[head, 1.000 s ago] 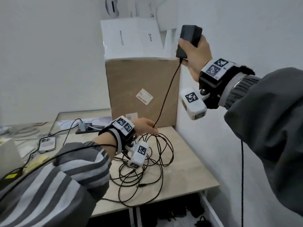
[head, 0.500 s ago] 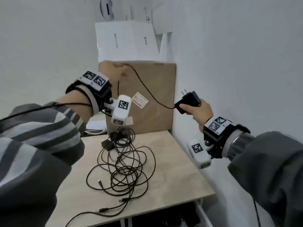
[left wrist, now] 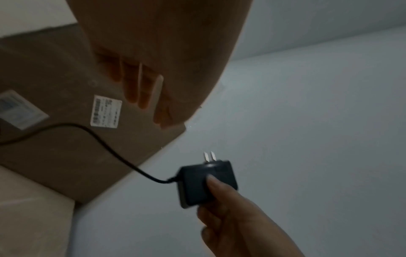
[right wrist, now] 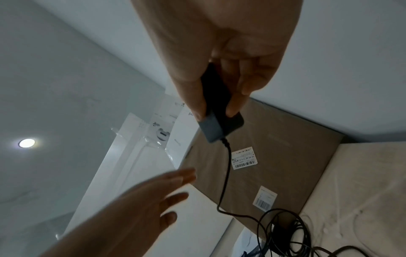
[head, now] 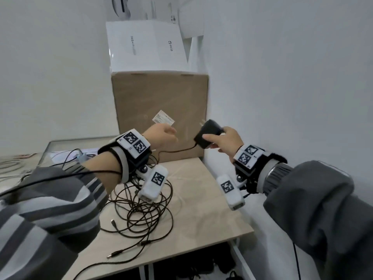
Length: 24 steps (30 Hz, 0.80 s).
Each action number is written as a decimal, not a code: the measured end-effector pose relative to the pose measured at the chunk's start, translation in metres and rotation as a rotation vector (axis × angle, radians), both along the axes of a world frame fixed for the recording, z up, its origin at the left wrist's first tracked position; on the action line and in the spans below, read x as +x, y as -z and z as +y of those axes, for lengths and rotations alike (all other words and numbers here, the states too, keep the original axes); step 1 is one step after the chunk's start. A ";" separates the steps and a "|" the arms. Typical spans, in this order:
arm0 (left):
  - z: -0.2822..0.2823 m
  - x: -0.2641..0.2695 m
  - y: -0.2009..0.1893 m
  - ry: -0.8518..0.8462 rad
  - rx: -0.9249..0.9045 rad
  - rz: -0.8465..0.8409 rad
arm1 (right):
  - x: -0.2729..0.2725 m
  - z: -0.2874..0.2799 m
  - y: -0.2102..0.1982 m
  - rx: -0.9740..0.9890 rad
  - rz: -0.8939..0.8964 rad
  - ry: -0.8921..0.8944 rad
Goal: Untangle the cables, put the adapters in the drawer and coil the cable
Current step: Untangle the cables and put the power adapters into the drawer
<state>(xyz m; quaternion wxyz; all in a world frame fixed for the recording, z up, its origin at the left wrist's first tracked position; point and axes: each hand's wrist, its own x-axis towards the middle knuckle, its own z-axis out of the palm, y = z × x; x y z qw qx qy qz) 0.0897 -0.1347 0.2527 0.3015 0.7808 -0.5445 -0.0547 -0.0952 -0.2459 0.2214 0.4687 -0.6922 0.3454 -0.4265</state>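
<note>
My right hand (head: 220,139) grips a black power adapter (head: 209,133) in the air in front of the cardboard box, prongs pointing up and away. The right wrist view shows thumb and fingers pinching the adapter (right wrist: 216,111); in the left wrist view it (left wrist: 204,182) shows with two metal prongs. Its black cable (head: 175,151) sags leftward under my left hand (head: 163,136), which hovers with straight fingers and holds nothing. The cable runs down into a tangled heap of black cables (head: 141,209) on the wooden table (head: 212,219).
A tall cardboard box (head: 159,114) stands at the table's back with a white box (head: 145,45) on top. The white wall is close on the right. Loose plug ends (head: 114,255) lie near the front edge. More cables and clutter (head: 66,156) sit at the left.
My left hand let go of the cable and dropped from the box's top edge to beside the adapter. My right hand lowered from head height and moved left with the adapter.
</note>
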 end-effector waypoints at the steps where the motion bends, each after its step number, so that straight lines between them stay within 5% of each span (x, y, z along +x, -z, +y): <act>1: -0.003 -0.009 0.002 0.067 0.027 -0.040 | 0.000 0.003 -0.001 -0.041 0.019 -0.001; 6: -0.012 -0.045 0.020 0.353 -0.046 0.210 | 0.004 0.025 -0.003 -0.120 0.026 -0.088; 12: -0.013 -0.051 0.033 0.234 -0.360 0.539 | 0.004 0.039 0.006 0.034 -0.171 -0.157; 18: 0.010 -0.045 0.005 0.349 -0.566 1.079 | 0.011 0.065 0.033 0.178 0.078 -0.611; 21: 0.026 -0.032 -0.011 0.311 -0.665 1.088 | 0.028 0.084 0.038 0.151 0.143 -0.735; 24: 0.044 -0.015 -0.021 0.251 -0.712 1.083 | 0.047 0.095 0.037 0.083 0.038 -0.625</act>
